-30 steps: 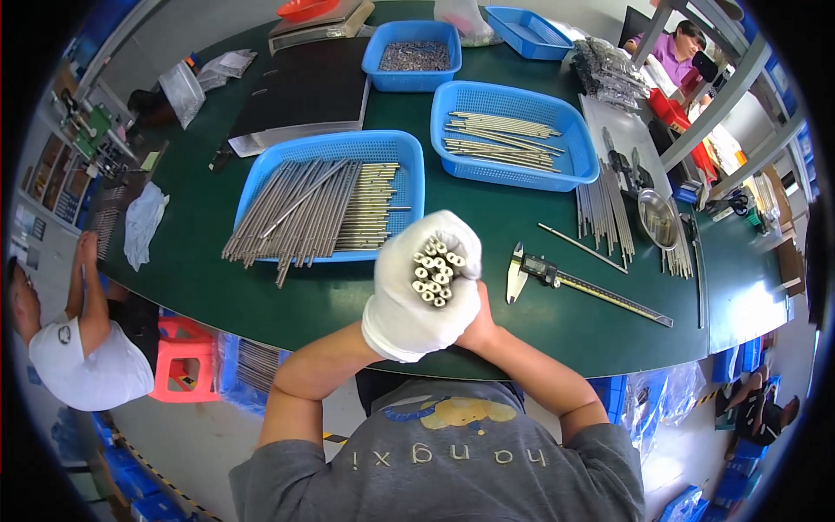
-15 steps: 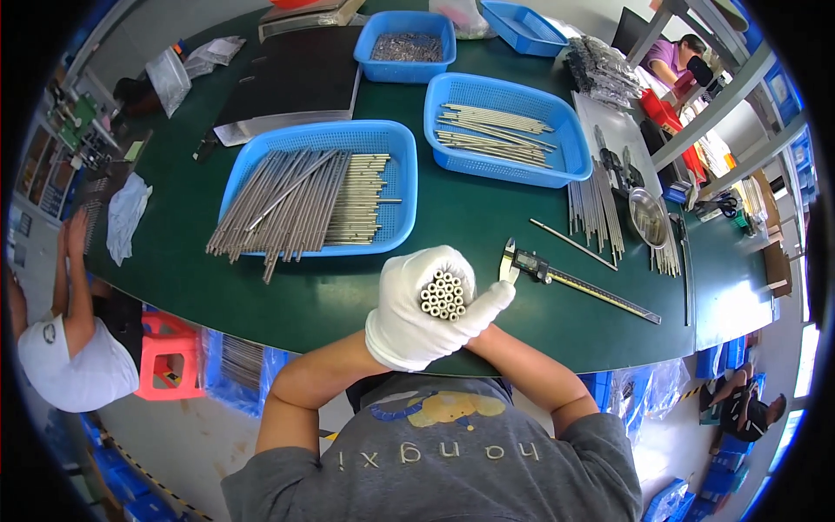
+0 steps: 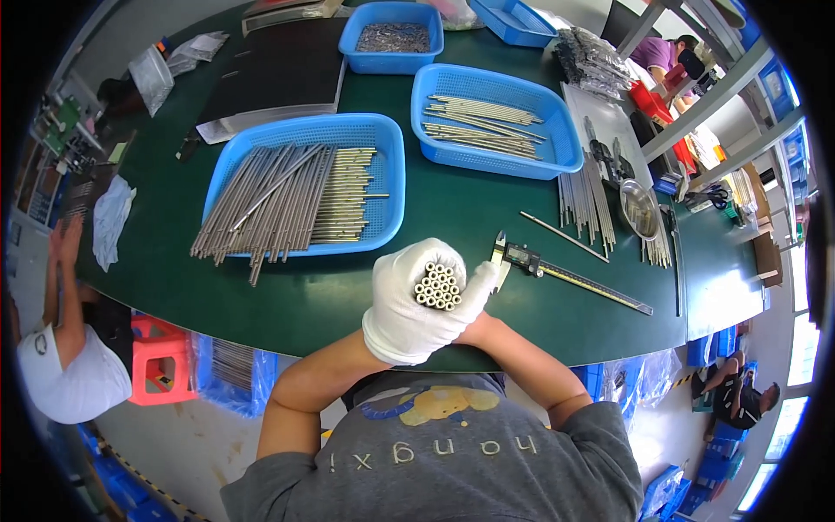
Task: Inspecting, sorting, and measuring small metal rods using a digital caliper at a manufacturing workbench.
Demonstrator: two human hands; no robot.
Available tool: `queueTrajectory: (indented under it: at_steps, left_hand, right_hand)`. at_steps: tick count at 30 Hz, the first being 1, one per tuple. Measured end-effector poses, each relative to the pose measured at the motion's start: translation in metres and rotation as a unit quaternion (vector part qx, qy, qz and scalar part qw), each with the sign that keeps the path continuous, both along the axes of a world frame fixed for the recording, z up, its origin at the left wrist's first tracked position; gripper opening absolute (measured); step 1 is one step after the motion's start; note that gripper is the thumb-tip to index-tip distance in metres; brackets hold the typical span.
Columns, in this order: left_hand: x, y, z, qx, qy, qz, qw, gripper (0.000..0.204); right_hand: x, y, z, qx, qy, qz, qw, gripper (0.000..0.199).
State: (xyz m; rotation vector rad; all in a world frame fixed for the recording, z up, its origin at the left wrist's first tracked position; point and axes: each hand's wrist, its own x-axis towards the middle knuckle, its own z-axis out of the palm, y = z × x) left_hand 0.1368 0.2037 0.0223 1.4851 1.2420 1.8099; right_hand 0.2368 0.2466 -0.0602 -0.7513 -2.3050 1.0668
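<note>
My left hand (image 3: 404, 304), in a white glove, is wrapped round a bundle of thin metal tubes (image 3: 438, 287). Their hollow round ends face up at me, with the thumb out to the right. My right hand (image 3: 475, 329) is mostly hidden behind the glove; only its bare wrist side shows, and its fingers are out of sight. Just right of the thumb lies a digital caliper (image 3: 557, 270) on the green table. A single metal rod (image 3: 565, 237) rests beyond it. Ahead and left, a blue basket (image 3: 393, 200) holds grey and brighter rods.
A second blue basket (image 3: 570, 157) with pale rods stands farther back, near a blue basket of small metal pieces (image 3: 391, 39). A black binder (image 3: 270, 78) lies left. Loose rods (image 3: 584, 209) and a metal bowl (image 3: 639, 209) are at right. A co-worker (image 3: 70, 357) sits at left.
The table and its things have shifted slightly left and up in view. My left hand still grips the tube bundle, whose ends have tilted a little.
</note>
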Motion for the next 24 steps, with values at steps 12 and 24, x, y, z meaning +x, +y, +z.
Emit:
queueTrajectory:
  at_steps: [12,24]
  left_hand:
    - [0.002,0.002,-0.005,-0.026,0.011,0.004,1.0,0.025]
    - [-0.003,0.002,-0.007,-0.016,-0.001,-0.067,0.998,0.024]
  right_hand:
    - [0.046,0.011,0.124,0.19,0.18,0.009,0.965,0.031]
    - [0.034,0.016,0.128,0.265,0.142,0.041,0.953,0.031]
